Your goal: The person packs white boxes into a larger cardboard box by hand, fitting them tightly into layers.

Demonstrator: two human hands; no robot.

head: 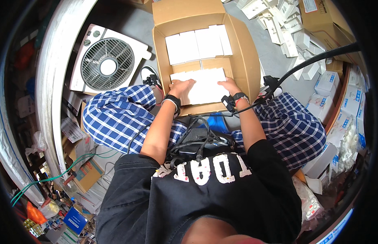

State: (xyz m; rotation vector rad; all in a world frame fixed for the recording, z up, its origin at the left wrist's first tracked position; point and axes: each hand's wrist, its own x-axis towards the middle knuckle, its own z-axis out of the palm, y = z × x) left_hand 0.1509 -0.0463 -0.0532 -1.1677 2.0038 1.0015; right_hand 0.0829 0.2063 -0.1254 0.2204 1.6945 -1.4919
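Observation:
A cardboard box [244,61] with raised flaps stands between my knees. My left hand [182,87] is at the left end of a row of white boxes [204,85] in its near part, thumb on top and fingers hidden down the side. At the right end of this row is my right hand [230,86], its thumb at the edge and its fingers mostly hidden. Both hands together clasp the row from its two ends. A second row of white boxes [198,44] lies against the far wall, and bare cardboard shows between the rows.
A box fan [108,65] lies left of the cardboard box. White plastic housings [286,27] are heaped at the upper right, near another carton [329,30]. Small printed boxes [326,82] line the right side. A black cable [311,59] arcs over my right wrist.

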